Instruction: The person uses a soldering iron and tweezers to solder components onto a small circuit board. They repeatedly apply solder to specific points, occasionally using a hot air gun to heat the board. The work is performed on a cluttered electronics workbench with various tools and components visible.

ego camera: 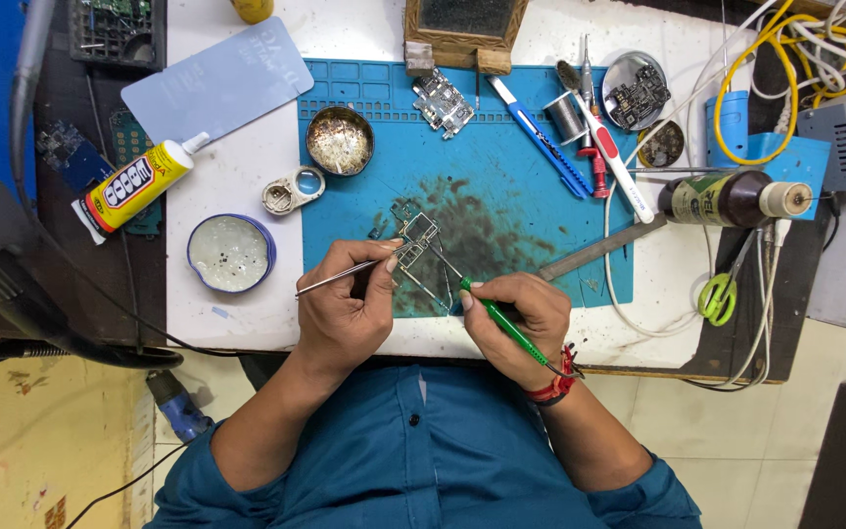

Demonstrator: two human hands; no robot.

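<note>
Left hand [345, 304]: closed around metal tweezers [354, 271], whose tips reach the small metal frame piece [418, 235] on the blue work mat [501, 196].

Right hand [519, 315]: closed around a green-handled soldering iron [503, 323], its thin tip angled up-left toward the same frame piece; a red band sits at the wrist.

Frame piece: lies on the mat's lower middle, at the edge of a dark scorched stain (the exact point of contact with either tool is too small to tell).

On the mat, farther back: a round tin with brownish residue [340, 140]; a bare circuit board [442, 102]; a blue pen-like tool [539, 137]; a spool of solder wire [567, 118]; a white-and-red brush [611, 152]; a flat metal bar [599, 250] crossing the mat's right edge.

Left of the mat, on the white table [247, 323]: a small loupe [293, 190]; a blue-rimmed round dish [231, 254]; a yellow glue tube [134, 186]; a pale blue flat panel [217, 80].

Right of the mat: a dark brown bottle lying on its side [727, 199]; green-handled scissors [718, 296]; a round metal dish holding a board [635, 93]; coiled yellow cable [785, 69].
</note>
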